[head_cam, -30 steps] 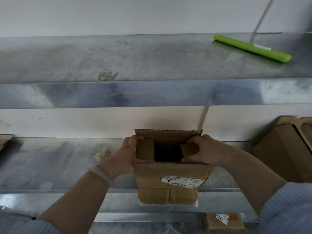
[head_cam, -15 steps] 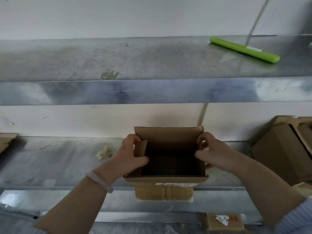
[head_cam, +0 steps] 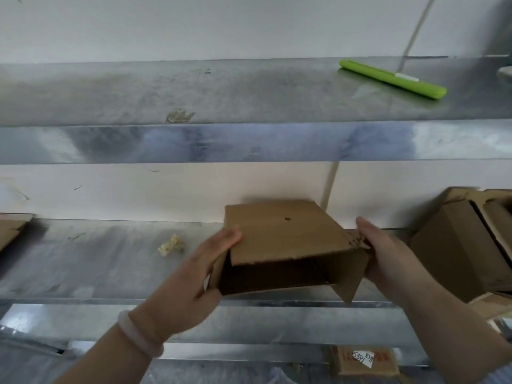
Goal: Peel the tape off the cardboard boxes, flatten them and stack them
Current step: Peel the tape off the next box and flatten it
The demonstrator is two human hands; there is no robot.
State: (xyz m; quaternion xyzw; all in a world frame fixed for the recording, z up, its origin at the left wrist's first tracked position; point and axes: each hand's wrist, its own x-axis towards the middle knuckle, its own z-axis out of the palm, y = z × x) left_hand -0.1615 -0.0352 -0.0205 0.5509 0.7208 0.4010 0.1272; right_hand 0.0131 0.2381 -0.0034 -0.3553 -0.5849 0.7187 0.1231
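Cardboard (head_cam: 11, 231) lying flat far out beyond the left hand (head_cam: 194, 275), possibly a piece already dealt with. Crumpled tape scrap (head_cam: 170, 245) on the shelf (head_cam: 97, 267), just left of that hand's fingertips. Left hand clasping the left edge of the cardboard box (head_cam: 288, 239), fingers over the top panel, thumb underneath. Box held between both hands, just above the shelf's front lip, tipped on its side with the open end facing the wearer, hollow and not yet collapsed. No tape visible on the faces shown. Right hand (head_cam: 388, 261) pressed against the box's right wall, fingers straight. More boxes (head_cam: 454, 245) standing unflattened just right of the right hand.

Looks early in the job: peeling apparently finished on this one, flattening and stacking yet to come, the others untouched.

Against half a second back: box turned from mouth-up to lying on its side, labelled face gone from view. Both hands shifted from the upper flaps to the outer walls.
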